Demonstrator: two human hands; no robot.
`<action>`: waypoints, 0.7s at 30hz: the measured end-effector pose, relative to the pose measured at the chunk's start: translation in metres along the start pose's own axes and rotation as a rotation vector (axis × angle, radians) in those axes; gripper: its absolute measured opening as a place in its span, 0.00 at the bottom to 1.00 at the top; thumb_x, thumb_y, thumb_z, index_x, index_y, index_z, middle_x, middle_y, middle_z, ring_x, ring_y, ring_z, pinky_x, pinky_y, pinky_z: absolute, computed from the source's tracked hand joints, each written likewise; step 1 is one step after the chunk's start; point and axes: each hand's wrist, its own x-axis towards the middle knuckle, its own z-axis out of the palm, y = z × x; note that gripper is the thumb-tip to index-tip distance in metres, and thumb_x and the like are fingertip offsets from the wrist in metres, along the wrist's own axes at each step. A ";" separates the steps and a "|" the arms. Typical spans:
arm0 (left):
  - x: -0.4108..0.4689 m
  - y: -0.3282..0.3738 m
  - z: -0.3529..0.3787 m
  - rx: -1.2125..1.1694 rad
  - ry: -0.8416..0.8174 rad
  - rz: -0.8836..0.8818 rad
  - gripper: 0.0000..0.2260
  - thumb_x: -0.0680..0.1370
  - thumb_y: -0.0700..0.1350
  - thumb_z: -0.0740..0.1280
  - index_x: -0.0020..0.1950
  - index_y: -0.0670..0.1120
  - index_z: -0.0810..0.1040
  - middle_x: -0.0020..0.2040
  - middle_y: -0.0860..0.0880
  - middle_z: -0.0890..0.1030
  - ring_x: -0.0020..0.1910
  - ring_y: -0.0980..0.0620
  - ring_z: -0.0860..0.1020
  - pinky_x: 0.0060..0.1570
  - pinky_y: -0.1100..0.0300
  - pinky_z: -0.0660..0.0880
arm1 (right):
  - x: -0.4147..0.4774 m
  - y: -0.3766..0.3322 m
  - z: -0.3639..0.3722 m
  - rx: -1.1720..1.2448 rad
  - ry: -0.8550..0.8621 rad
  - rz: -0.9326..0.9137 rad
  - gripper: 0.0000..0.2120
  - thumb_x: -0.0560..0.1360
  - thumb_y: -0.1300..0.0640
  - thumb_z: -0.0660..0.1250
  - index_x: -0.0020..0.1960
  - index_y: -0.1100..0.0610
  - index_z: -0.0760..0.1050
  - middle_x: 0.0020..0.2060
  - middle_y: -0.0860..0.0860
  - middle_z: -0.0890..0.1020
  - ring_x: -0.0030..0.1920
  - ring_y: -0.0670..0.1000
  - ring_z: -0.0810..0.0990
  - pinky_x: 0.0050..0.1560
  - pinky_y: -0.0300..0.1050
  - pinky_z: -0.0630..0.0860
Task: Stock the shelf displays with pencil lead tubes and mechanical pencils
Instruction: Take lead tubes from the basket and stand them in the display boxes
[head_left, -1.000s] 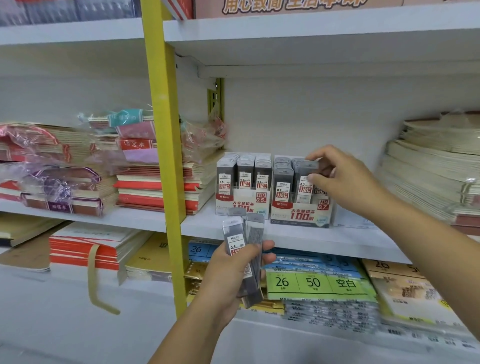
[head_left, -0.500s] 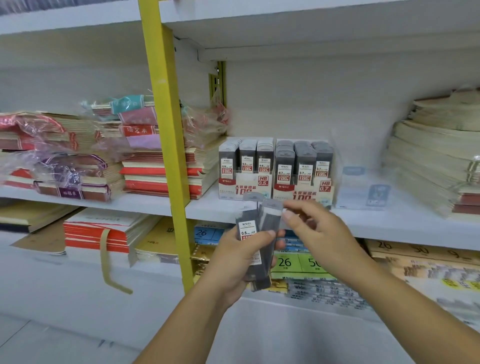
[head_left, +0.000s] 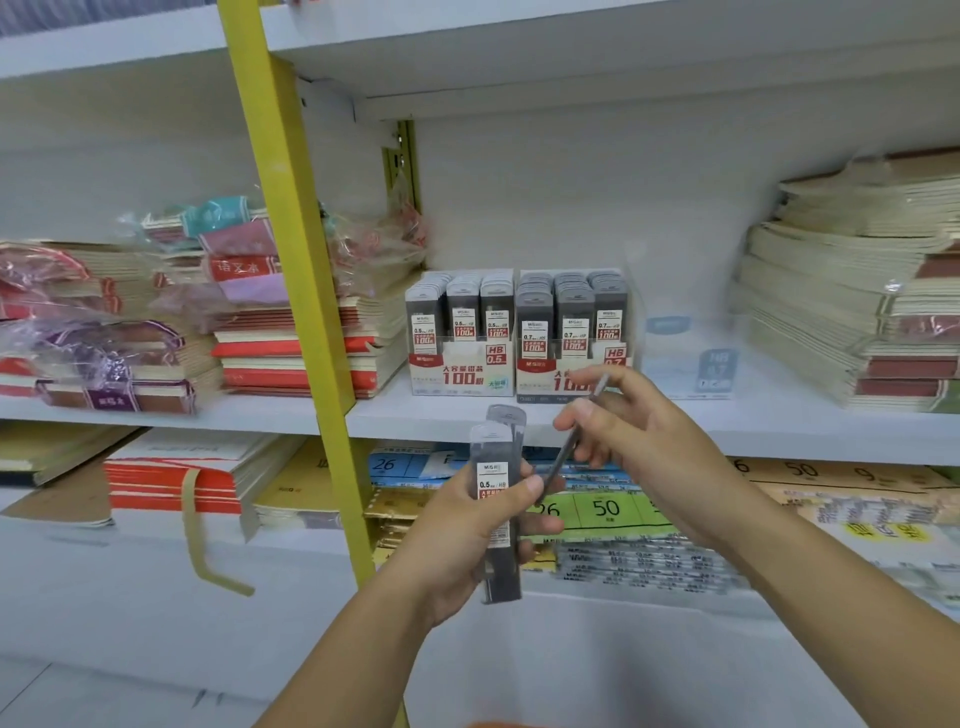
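Left hand (head_left: 467, 535) raised in front of the shelf edge (head_left: 415, 427), fingers wrapped round upright lead tubes (head_left: 492, 470), looks like two. Right hand (head_left: 641, 441) pinches a single tube (head_left: 569, 448), tilted, edge-on, just before the 0.7 display box (head_left: 571, 332).
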 end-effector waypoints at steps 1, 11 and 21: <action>0.001 -0.001 0.000 0.015 0.029 0.018 0.11 0.76 0.44 0.74 0.57 0.47 0.77 0.49 0.48 0.87 0.39 0.51 0.84 0.37 0.58 0.78 | 0.001 0.001 -0.002 -0.048 0.015 0.004 0.11 0.75 0.45 0.67 0.57 0.41 0.74 0.48 0.47 0.85 0.41 0.46 0.81 0.46 0.42 0.76; 0.007 -0.003 -0.005 -0.018 0.150 0.068 0.06 0.74 0.46 0.77 0.49 0.54 0.83 0.41 0.45 0.80 0.30 0.54 0.73 0.44 0.51 0.72 | 0.002 0.005 -0.017 -0.034 0.091 0.020 0.13 0.79 0.60 0.66 0.52 0.43 0.81 0.47 0.50 0.86 0.47 0.54 0.85 0.50 0.46 0.81; 0.026 0.017 0.000 -0.221 0.111 0.097 0.06 0.80 0.41 0.65 0.56 0.46 0.77 0.36 0.49 0.75 0.30 0.55 0.72 0.34 0.58 0.73 | 0.052 -0.076 -0.062 -0.701 0.496 -0.572 0.15 0.75 0.62 0.69 0.52 0.45 0.68 0.42 0.40 0.78 0.41 0.36 0.77 0.43 0.27 0.71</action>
